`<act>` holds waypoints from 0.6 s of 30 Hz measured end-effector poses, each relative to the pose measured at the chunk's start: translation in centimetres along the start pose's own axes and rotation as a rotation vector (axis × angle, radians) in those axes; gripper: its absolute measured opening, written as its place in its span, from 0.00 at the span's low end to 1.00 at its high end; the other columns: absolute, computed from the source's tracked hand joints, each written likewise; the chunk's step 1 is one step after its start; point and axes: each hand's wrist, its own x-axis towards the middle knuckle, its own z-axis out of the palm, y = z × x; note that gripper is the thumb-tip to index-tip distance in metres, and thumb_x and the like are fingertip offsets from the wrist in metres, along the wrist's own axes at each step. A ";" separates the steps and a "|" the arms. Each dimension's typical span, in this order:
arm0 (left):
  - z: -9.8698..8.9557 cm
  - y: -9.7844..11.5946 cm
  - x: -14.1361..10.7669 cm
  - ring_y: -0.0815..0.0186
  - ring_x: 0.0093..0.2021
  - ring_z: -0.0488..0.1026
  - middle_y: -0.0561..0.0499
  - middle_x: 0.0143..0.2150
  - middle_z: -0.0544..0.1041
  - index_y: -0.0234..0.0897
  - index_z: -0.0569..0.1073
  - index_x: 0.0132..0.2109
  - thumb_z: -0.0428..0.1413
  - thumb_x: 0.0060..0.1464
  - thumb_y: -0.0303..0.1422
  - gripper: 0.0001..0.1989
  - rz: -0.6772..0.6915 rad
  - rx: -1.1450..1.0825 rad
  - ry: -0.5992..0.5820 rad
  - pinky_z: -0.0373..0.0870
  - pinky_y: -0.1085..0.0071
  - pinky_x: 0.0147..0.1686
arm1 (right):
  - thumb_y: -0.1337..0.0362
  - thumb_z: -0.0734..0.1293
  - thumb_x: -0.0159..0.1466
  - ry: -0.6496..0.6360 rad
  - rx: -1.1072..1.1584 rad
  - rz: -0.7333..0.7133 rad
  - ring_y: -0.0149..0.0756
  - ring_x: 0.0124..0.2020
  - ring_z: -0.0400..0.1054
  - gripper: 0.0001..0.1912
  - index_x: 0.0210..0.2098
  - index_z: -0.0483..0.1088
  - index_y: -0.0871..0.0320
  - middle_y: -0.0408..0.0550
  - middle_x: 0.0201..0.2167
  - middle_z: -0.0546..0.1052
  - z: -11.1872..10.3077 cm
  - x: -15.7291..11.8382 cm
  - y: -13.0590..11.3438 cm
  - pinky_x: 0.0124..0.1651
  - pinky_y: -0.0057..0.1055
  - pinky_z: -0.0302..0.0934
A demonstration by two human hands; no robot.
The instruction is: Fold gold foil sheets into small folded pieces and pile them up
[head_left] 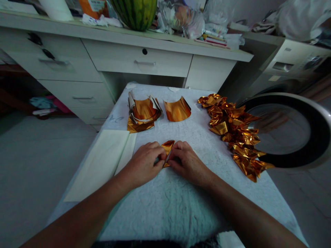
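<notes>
Between my two hands is a small folded piece of gold foil paper (168,146), near the middle of the cloth-covered table (155,210). My left hand (148,160) pinches its left side with thumb and fingers. On the other side my right hand (188,161) pinches the right edge, fingers curled. Beyond them lies a single curved sheet of gold foil paper (177,109). Left of that sits a stack of curling gold sheets (142,109) with pale backs. A heap of folded gold foil pieces (232,127) runs down the right side.
White folded paper (99,162) lies along the table's left edge. A washing machine's open round door (319,131) stands close on the right. Behind the table is a white drawer cabinet (139,58) with a watermelon (136,12) and plastic bags on top.
</notes>
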 end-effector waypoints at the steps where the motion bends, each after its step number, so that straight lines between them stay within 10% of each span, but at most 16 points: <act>1: -0.1 0.1 -0.1 0.61 0.39 0.69 0.52 0.34 0.70 0.39 0.70 0.32 0.53 0.53 0.25 0.05 0.000 0.001 -0.008 0.64 0.65 0.39 | 0.73 0.68 0.60 0.004 -0.001 0.005 0.38 0.41 0.64 0.04 0.31 0.72 0.58 0.47 0.36 0.71 0.1 0.0 0.0 0.47 0.37 0.59; 18: -0.7 0.2 -0.3 0.57 0.44 0.66 0.49 0.38 0.69 0.39 0.70 0.36 0.53 0.57 0.29 0.02 -0.004 -0.023 -0.100 0.64 0.60 0.44 | 0.72 0.68 0.58 0.047 0.000 0.046 0.38 0.38 0.64 0.05 0.29 0.70 0.57 0.46 0.33 0.71 0.6 0.2 -0.1 0.44 0.37 0.58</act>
